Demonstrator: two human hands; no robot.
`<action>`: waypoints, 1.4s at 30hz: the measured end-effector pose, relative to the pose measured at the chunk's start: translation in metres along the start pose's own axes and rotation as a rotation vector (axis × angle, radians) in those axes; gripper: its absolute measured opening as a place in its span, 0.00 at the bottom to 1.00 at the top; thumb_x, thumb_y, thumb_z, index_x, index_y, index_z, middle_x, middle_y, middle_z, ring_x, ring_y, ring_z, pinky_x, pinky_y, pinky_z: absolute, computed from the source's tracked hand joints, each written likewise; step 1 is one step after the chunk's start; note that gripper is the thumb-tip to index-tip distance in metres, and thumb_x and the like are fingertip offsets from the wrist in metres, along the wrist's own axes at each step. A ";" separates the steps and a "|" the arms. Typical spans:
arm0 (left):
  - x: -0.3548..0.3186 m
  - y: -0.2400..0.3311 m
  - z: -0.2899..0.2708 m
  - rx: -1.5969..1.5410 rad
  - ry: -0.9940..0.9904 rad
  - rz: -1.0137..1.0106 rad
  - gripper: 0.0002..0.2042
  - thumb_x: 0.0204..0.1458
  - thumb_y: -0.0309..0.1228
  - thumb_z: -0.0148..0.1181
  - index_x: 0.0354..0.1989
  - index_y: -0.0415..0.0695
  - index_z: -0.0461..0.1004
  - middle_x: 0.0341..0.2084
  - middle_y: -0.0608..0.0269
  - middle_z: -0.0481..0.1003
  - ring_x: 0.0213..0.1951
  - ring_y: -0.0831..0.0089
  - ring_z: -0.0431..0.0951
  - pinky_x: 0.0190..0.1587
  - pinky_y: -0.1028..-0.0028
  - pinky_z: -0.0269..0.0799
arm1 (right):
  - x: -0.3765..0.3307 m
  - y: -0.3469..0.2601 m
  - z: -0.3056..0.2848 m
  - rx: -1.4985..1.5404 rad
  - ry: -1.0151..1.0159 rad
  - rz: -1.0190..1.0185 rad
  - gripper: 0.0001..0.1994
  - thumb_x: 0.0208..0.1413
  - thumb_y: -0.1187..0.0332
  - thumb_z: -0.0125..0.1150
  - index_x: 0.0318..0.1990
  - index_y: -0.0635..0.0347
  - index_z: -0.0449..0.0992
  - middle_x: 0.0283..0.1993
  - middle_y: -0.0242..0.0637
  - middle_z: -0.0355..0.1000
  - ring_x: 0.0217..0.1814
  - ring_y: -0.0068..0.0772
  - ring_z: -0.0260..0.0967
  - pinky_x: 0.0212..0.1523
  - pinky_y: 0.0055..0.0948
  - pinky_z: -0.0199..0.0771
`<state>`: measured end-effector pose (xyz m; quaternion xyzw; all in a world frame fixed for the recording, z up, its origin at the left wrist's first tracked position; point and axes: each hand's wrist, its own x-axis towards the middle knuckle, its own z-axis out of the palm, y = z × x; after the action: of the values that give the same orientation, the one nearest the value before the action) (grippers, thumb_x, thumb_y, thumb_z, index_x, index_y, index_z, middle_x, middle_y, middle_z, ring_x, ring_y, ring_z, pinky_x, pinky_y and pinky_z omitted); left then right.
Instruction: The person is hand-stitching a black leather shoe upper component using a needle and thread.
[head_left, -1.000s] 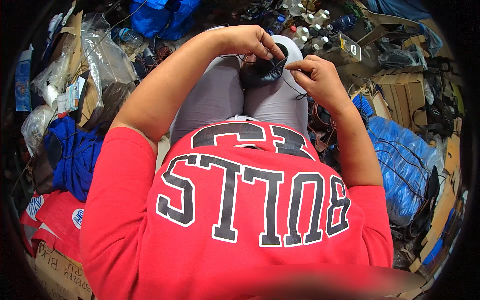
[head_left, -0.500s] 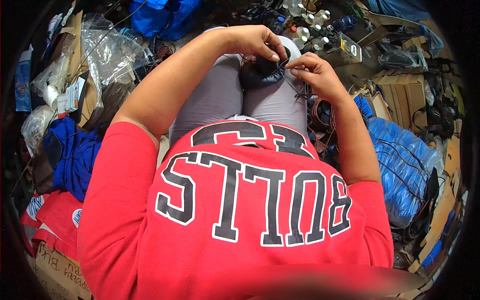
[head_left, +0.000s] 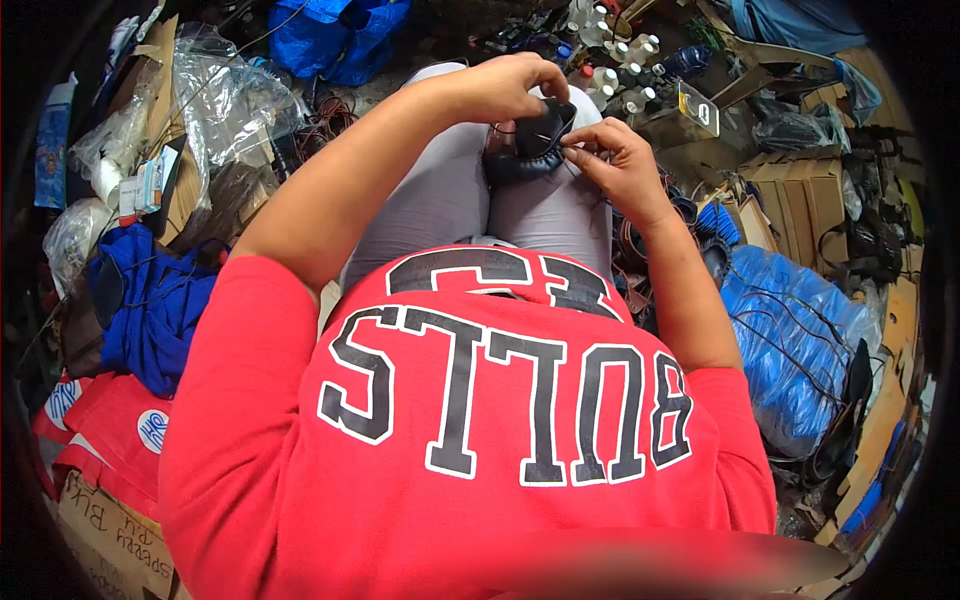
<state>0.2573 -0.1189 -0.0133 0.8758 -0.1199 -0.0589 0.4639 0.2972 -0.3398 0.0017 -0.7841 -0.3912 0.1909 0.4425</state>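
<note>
A dark leather shoe (head_left: 522, 165) rests across my grey-trousered thighs, its opening upward and a gathered seam running around the toe. My left hand (head_left: 515, 85) reaches over from the left, its fingers closed on the shoe's far upper edge. At the near right side of the opening, beside the gathered seam, my right hand (head_left: 615, 165) has thumb and forefinger pressed together. Whatever lies in that pinch is too small to make out. Both hands are close together, with the shoe between them.
Several small bottles (head_left: 640, 50) stand beyond my knees. Right of me lie stacked cardboard (head_left: 800, 195) and a blue plastic-wrapped bundle (head_left: 790, 340). To the left are clear plastic sheeting (head_left: 235, 100), blue cloth (head_left: 150, 300) and red bags (head_left: 115, 425). A blue bag (head_left: 340, 40) sits far ahead.
My right hand has come down and slightly left, close against the shoe's seam. My left hand has shifted slightly, and more of the shoe's opening now shows.
</note>
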 end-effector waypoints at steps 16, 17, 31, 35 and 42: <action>-0.081 0.019 0.035 0.150 0.509 0.062 0.08 0.41 0.23 0.64 0.30 0.49 0.80 0.22 0.64 0.71 0.29 0.70 0.70 0.31 0.73 0.64 | -0.021 -0.009 0.013 -0.170 0.050 -0.014 0.14 0.47 0.77 0.56 0.42 0.52 0.77 0.27 0.32 0.63 0.30 0.29 0.62 0.34 0.26 0.63; -0.079 0.018 0.036 0.150 0.509 0.062 0.08 0.41 0.23 0.64 0.30 0.49 0.80 0.22 0.64 0.71 0.29 0.70 0.70 0.31 0.73 0.64 | -0.018 -0.007 0.008 -0.017 -0.012 0.085 0.14 0.48 0.78 0.54 0.42 0.51 0.77 0.27 0.32 0.61 0.30 0.26 0.61 0.33 0.24 0.63; -0.061 -0.004 0.035 0.085 0.449 0.069 0.10 0.39 0.23 0.66 0.32 0.51 0.81 0.20 0.66 0.64 0.27 0.72 0.63 0.30 0.75 0.61 | 0.012 0.002 -0.019 0.021 -0.259 0.143 0.22 0.39 0.84 0.44 0.38 0.53 0.79 0.34 0.30 0.60 0.37 0.24 0.60 0.40 0.19 0.62; -0.061 -0.002 0.034 0.095 0.450 0.050 0.11 0.39 0.23 0.66 0.32 0.51 0.81 0.20 0.66 0.64 0.27 0.71 0.64 0.30 0.75 0.61 | 0.013 0.007 -0.020 0.024 -0.255 0.127 0.22 0.39 0.84 0.44 0.38 0.53 0.79 0.32 0.29 0.60 0.36 0.24 0.60 0.39 0.19 0.61; -0.059 0.000 0.033 0.100 0.404 0.044 0.09 0.40 0.26 0.66 0.32 0.52 0.81 0.19 0.67 0.65 0.27 0.71 0.63 0.31 0.74 0.60 | 0.013 0.009 -0.023 0.044 -0.270 0.129 0.21 0.40 0.83 0.46 0.39 0.51 0.80 0.30 0.28 0.61 0.33 0.22 0.59 0.36 0.19 0.61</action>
<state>0.1933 -0.1299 -0.0321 0.8889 -0.0463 0.1341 0.4356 0.3246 -0.3447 0.0070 -0.7649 -0.3918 0.3309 0.3898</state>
